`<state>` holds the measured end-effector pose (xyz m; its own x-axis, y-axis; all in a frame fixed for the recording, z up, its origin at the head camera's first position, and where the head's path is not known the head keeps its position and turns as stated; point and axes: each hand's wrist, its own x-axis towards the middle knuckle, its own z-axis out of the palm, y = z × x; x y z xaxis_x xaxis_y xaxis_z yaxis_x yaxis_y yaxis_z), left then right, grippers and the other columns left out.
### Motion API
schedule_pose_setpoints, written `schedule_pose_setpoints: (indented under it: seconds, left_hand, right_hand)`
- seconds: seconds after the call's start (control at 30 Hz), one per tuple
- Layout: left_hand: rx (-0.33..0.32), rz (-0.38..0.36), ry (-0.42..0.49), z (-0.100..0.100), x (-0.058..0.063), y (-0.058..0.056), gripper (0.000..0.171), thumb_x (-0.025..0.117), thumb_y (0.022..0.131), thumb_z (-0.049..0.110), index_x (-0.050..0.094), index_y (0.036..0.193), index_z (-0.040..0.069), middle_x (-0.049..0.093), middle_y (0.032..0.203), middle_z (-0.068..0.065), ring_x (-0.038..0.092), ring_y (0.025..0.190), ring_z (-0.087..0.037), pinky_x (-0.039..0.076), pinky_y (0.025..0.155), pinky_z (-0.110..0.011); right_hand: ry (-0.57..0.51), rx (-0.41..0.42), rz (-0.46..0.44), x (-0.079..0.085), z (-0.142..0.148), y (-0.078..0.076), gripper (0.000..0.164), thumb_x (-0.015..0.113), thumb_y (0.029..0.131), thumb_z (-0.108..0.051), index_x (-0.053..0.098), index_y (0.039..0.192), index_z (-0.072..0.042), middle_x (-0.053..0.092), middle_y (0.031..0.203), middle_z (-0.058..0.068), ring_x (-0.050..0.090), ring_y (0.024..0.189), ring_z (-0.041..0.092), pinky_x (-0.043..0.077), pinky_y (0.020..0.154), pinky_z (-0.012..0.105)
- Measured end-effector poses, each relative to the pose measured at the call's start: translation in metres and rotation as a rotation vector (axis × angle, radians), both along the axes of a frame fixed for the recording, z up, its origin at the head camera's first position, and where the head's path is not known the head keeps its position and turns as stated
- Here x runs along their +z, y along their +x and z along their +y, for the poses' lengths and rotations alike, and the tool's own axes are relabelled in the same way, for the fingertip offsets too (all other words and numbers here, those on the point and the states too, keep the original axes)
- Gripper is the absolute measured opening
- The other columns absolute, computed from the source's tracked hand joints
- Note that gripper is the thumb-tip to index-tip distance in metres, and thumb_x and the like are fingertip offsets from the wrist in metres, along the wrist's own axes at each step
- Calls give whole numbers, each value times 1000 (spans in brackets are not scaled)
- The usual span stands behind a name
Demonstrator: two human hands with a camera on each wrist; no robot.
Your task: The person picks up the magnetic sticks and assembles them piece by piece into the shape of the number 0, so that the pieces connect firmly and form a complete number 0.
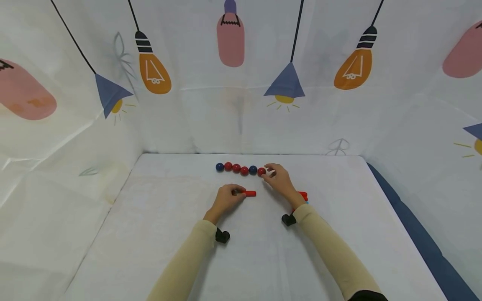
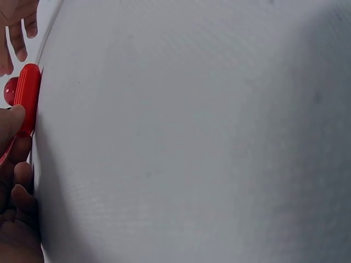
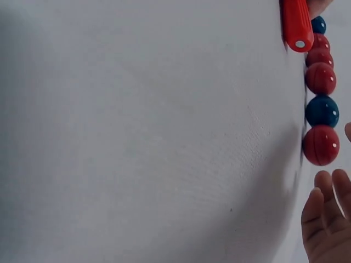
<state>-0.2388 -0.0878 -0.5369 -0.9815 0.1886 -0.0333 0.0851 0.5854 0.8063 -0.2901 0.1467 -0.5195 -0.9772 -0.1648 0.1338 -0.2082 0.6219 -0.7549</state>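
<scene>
My left hand (image 1: 227, 197) pinches a short red ribbed handle (image 1: 250, 193) between thumb and fingers, low over the white table. In the left wrist view the thumb presses along the side of the red ribbed handle (image 2: 27, 96); whatever lies inside the grip is hidden. Several glossy balls, red and dark blue, form a slightly curved row beyond that hand. At the row's right end is a red ball (image 1: 261, 172). Beside it, my right hand (image 1: 279, 179) has its fingers spread and loosely bent, fingertips close to the red ball (image 3: 321, 145), gripping nothing.
Partly hidden behind the right wrist lie red pieces (image 1: 303, 195) with a bit of light blue. A dark blue ball (image 1: 220, 167) ends the row at the left. White cloth printed with lamps (image 1: 241, 113) hangs around the back and sides of the table (image 1: 150, 234).
</scene>
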Motion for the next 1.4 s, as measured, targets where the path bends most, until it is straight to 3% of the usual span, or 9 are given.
schedule_pose_setpoints:
  seconds: [0.37, 0.8, 1.07, 1.4]
  left_hand:
    - [-16, -7, -1, 2, -4, 2, 22, 75, 94, 22, 78, 115, 14, 74, 109, -4, 57, 87, -17, 49, 78, -30]
    - [-41, 6, 13, 1, -1, 2, 24, 76, 94, 21, 78, 116, 14, 75, 106, -4, 57, 87, -16, 48, 78, -29]
    - [-43, 15, 15, -1, 0, 1, 23, 75, 95, 20, 78, 116, 13, 75, 111, -5, 61, 92, -17, 53, 85, -34]
    - [-14, 11, -4, -3, -1, 1, 21, 75, 95, 20, 79, 114, 14, 75, 111, -3, 61, 96, -18, 53, 91, -38]
  right_hand:
    - [46, -15, -82, -8, 0, -7, 48, 71, 97, -21, 56, 140, -5, 64, 131, 19, 63, 108, 33, 55, 98, 46]
    - [54, -39, -110, -4, -1, -4, 36, 67, 99, -19, 61, 133, -8, 66, 129, 16, 60, 110, 31, 53, 97, 45]
    - [50, -51, -121, -4, 2, 6, 38, 67, 99, -23, 62, 133, -9, 67, 127, 15, 59, 109, 30, 53, 97, 45]
    - [55, 1, -130, -2, 4, 24, 37, 70, 97, -24, 65, 130, -8, 70, 121, 12, 59, 103, 27, 53, 91, 40]
